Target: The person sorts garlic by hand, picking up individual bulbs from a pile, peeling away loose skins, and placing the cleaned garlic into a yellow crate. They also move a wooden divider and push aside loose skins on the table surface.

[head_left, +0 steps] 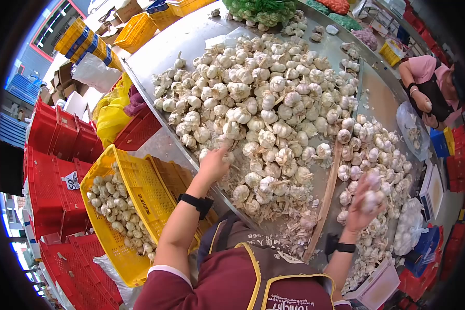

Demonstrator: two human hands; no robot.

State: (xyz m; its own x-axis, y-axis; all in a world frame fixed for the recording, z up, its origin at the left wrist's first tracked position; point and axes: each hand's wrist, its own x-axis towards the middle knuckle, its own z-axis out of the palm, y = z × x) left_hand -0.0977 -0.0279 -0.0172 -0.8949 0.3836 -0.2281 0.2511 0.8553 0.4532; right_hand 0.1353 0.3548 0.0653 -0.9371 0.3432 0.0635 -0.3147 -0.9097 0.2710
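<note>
A large heap of garlic bulbs [268, 103] covers the metal table [155, 67]. My left hand [214, 164] reaches into the near left edge of this heap, touching the bulbs with its fingers stretched out; its underside is hidden. My right hand [357, 214] is raised over a smaller garlic pile [382, 155] to the right, fingers closed around garlic bulbs [371, 200], somewhat blurred. A wooden strip [325, 201] divides the two piles. Loose skins [289, 217] lie close to my body.
A yellow crate [132, 217] with garlic stands at my left, beside stacked red crates [62, 191]. A green net bag [261, 10] sits at the table's far end. Across the table on the right is another person [429, 88]. Plastic bags [411, 227] line the right edge.
</note>
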